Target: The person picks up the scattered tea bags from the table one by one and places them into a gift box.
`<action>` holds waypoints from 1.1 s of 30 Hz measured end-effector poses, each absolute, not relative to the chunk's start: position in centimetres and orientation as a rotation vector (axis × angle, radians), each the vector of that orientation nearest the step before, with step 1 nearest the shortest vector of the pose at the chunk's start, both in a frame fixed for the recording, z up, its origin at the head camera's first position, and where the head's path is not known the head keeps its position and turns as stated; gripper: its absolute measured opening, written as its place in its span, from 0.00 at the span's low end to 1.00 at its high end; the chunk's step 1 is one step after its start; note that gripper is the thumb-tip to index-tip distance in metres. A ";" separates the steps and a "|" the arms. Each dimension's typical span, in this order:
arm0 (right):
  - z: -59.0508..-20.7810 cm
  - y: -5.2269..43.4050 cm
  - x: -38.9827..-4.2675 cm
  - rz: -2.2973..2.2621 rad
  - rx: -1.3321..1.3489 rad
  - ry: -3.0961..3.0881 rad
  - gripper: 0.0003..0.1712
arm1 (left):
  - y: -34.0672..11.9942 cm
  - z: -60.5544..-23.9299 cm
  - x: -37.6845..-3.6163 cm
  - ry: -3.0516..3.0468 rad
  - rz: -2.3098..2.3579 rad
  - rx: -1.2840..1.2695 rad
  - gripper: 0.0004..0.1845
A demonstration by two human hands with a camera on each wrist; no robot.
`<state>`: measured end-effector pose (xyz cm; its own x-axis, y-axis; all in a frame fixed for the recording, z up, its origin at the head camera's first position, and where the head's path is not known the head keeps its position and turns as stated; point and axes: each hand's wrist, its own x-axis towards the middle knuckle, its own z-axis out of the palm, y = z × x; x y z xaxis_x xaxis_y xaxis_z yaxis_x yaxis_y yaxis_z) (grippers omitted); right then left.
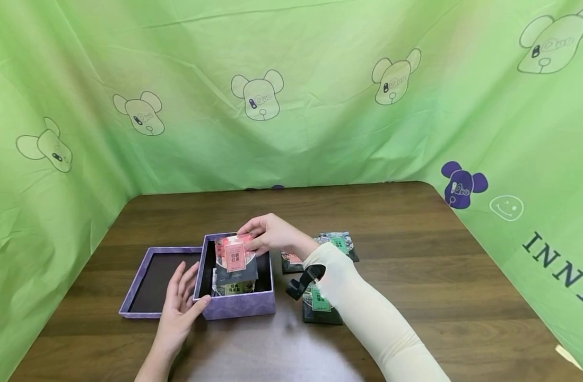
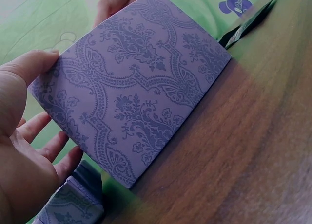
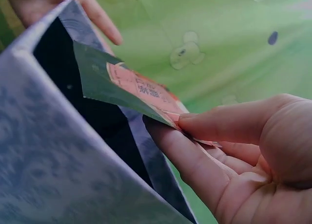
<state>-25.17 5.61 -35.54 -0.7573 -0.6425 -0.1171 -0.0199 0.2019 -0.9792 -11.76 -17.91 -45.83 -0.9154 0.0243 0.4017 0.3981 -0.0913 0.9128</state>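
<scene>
A: Head view has the right hand point(image 1: 272, 233) pinching a dark foil sachet with a pink label point(image 1: 235, 258) by its upper edge, thumb against forefinger, holding it over the open purple patterned cardboard box point(image 1: 236, 306). The sachet's lower part sits just inside the box mouth.

B: And the right wrist view agrees: the grip is a firm pinch on the sachet's corner, with the box wall right beside it. What about the other hand?

A: The left hand point(image 1: 179, 302) lies flat against the box's left side, fingers straight, thumb at the front corner. It steadies the box and grips nothing.

B: How full is the box?

A: At least one more sachet point(image 1: 234, 287) already rests inside, beneath the held one. Three others wait on the brown wooden desk point(image 1: 415, 276) to the right: a green-labelled one point(image 1: 340, 244) farthest back, a pink-labelled one point(image 1: 291, 260) just by the box, and a green-labelled one point(image 1: 320, 305) under the sleeved forearm.

B: So the packing looks partly done, by that count.

A: Likely so. The purple box lid point(image 1: 150, 281) lies upturned, touching the box's left side.
</scene>
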 end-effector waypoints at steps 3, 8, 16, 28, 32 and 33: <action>-35.8 4.9 -24.9 -1.547 -0.621 2.002 0.20 | -17.9 -45.9 -11.7 -1.909 -2.099 -0.479 0.45; -36.3 3.9 -24.2 -1.444 -0.653 2.070 0.19 | -17.9 -45.9 -11.8 -1.889 -2.097 -0.509 0.45; -36.3 3.9 -24.0 -1.063 -0.931 2.370 0.20 | -17.9 -46.1 -11.9 -1.842 -2.125 -0.550 0.45; -35.1 7.4 -24.8 -1.330 -0.919 2.284 0.20 | -17.8 -46.0 -11.7 -1.889 -2.090 -0.504 0.45; -35.1 9.1 -25.4 -1.478 -0.779 2.238 0.20 | -17.8 -45.9 -11.7 -1.894 -2.090 -0.494 0.45; -35.2 9.6 -25.7 -1.509 -0.736 2.229 0.20 | -17.8 -45.9 -11.8 -1.894 -2.091 -0.493 0.45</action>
<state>-25.68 9.63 -35.22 -0.8042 -0.5943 0.0021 -0.2225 0.2979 -0.9283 -11.76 -17.79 -45.91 -0.9034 0.0232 0.4281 0.4237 -0.1039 0.8998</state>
